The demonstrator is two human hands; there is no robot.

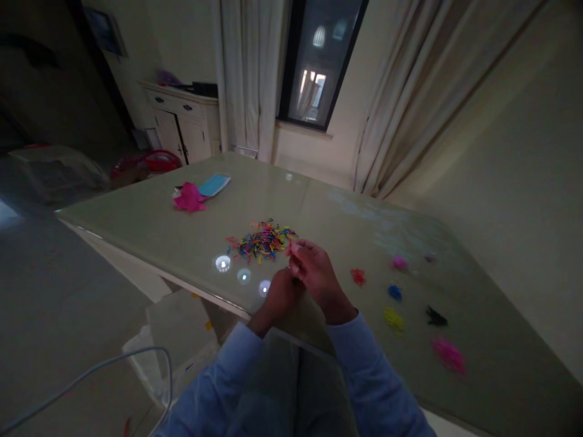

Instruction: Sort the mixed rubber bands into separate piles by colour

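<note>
A mixed heap of small, thin coloured strips [262,241] lies on the table, in red, blue, yellow, black and pink. At its near right edge my right hand [313,267] is closed in a pinch, with a small red strip [290,243] at its fingertips. My left hand [283,292] is curled just below and against the right one. Its fingers are mostly hidden, so what it holds does not show. Right of my hands sit single-colour piles: a red pile [358,277], a blue pile [395,292], a yellow pile [393,318], a black pile [436,316] and a pink pile [449,354].
The glossy table [155,227] reflects several lights. On its far left lie a crumpled pink piece [189,198] and a blue face mask [215,184]. A smaller pink clump [399,262] is at the right. A cable [91,370] loops beside the table at lower left.
</note>
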